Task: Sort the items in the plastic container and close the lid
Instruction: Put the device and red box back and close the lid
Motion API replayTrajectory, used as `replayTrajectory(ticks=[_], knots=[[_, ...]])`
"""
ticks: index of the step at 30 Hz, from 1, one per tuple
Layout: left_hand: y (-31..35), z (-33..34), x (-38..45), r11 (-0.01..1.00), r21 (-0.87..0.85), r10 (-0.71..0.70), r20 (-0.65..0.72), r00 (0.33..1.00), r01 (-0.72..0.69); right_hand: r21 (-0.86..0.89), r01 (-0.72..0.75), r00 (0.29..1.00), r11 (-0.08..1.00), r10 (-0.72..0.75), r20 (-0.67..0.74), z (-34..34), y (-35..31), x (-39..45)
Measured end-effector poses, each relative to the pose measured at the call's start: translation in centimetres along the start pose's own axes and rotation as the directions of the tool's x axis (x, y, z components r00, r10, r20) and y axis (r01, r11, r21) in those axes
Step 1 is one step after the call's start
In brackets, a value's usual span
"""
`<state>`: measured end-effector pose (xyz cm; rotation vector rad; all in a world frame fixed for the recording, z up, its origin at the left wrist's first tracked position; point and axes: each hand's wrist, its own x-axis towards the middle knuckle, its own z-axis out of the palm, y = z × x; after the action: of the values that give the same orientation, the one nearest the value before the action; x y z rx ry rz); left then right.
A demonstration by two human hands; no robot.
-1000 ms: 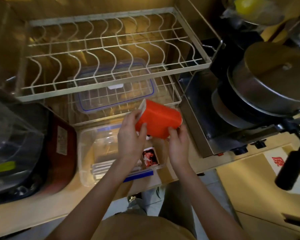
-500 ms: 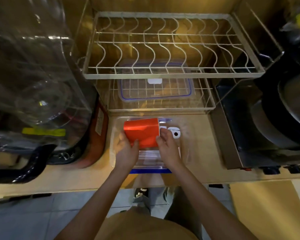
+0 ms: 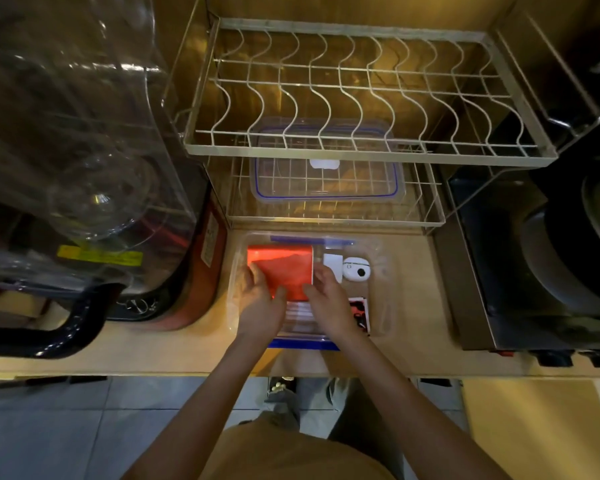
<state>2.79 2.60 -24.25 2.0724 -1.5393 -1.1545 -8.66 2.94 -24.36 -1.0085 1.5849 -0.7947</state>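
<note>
The flat orange rectangular packet [image 3: 281,271] lies in the clear plastic container's [image 3: 383,320] left half, near the table's front edge. Your left hand [image 3: 260,303] and right hand [image 3: 328,301] pinch its near corners; the transparent blue-rimmed lid [image 3: 326,183] waits straight beyond, on the rack.

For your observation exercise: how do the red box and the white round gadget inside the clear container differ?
The red box is large, flat-sided and touched by both hands; the white round gadget is small, rounded and untouched. Red box sits left, gadget right. Both lie inside the clear container.
</note>
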Motion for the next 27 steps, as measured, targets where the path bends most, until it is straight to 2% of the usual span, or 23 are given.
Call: replayTrajectory(ticks=[6, 9, 13, 15, 18, 23, 27], knots=[[0.1, -0.1, 0.5, 0.991, 0.119, 0.053, 0.120, 0.991, -0.067, -0.107, -0.019, 1.000, 0.994, 0.020, 0.009, -0.1, 0.5, 0.6], [-0.7, -0.2, 0.8, 0.970, 0.193, 0.111, 0.180, 0.977, -0.146, -0.156, -0.027, 0.999, 0.987, 0.032, 0.029, -0.2, 0.8, 0.8], [-1.1, -0.5, 1.0, 0.927, 0.301, 0.145, 0.266, 0.953, -0.225, -0.373, 0.103, 0.991, 0.922, -0.064, 0.114, 0.0, 1.7, 0.8], [-1.2, -0.4, 0.8, 0.912, 0.336, 0.146, 0.270, 0.952, -0.235, -0.500, 0.138, 0.985, 0.855, -0.066, 0.160, 0.2, 1.8, 0.7], [-1.4, 0.1, 0.4, 0.891, 0.385, 0.157, 0.237, 0.959, -0.241, -0.591, 0.155, 0.984, 0.791, -0.071, 0.164, 0.3, 1.9, 0.7], [-1.2, 0.5, 0.1, 0.867, 0.438, 0.173, 0.181, 0.968, -0.237, -0.613, 0.163, 0.985, 0.773, -0.092, 0.146, 0.2, 2.0, 0.5], [-1.0, 0.8, 0.0, 0.844, 0.479, 0.178, 0.176, 0.968, -0.242, -0.598, 0.158, 0.984, 0.786, -0.179, 0.024, -0.1, 1.7, 0.1]])
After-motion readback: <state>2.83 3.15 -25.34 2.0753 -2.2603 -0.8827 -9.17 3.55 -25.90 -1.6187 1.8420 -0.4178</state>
